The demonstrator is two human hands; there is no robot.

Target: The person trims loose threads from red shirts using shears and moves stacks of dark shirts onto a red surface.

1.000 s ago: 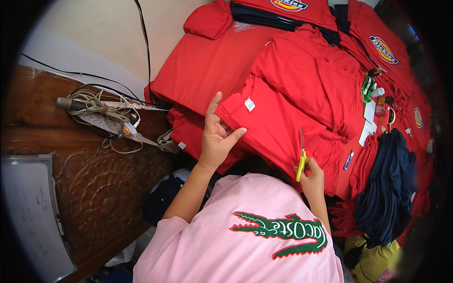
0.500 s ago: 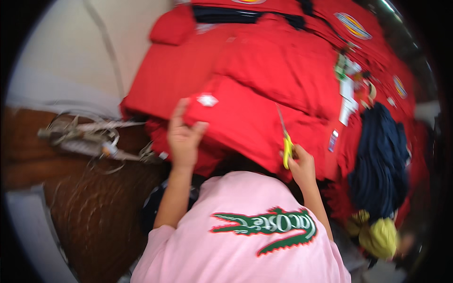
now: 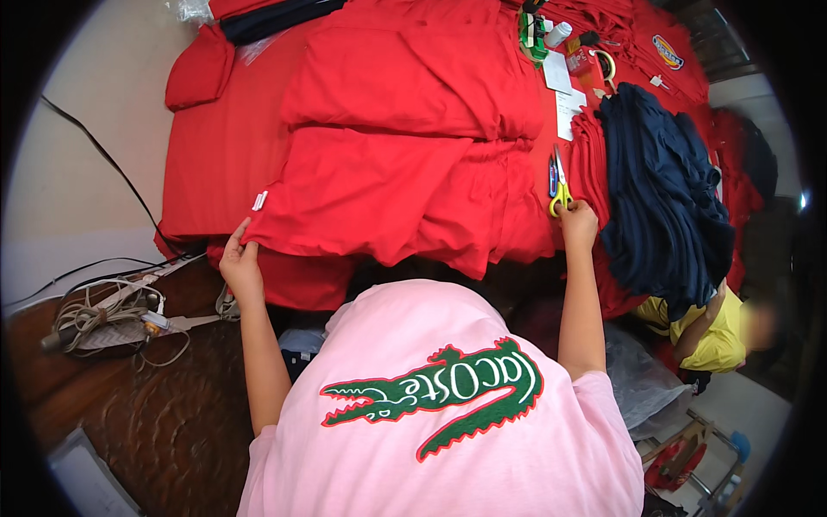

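Red: touching garment (image 3: 353, 189) at near-left corner, left hand (image 3: 242, 265), perhaps steadying, cannot tell if gripping; grasping scissors (image 3: 562, 184) by handles, right hand (image 3: 580, 224).

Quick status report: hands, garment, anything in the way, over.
Left hand at red garment's labelled corner, grip unclear. Right hand at yellow-handled scissors. Garment spread out, somewhat wrinkled. Blue tool close beside scissor blades.

Mid-frame had passing room just above the red garment (image 3: 353, 191), between left hand (image 3: 241, 264) and right hand (image 3: 579, 222). Navy fabric pile (image 3: 659, 194) blocked sideways travel at frame right; thread spool (image 3: 558, 34) and tape roll (image 3: 612, 66) cluttered upper right; coiled cord (image 3: 89, 316) obstructed left side.
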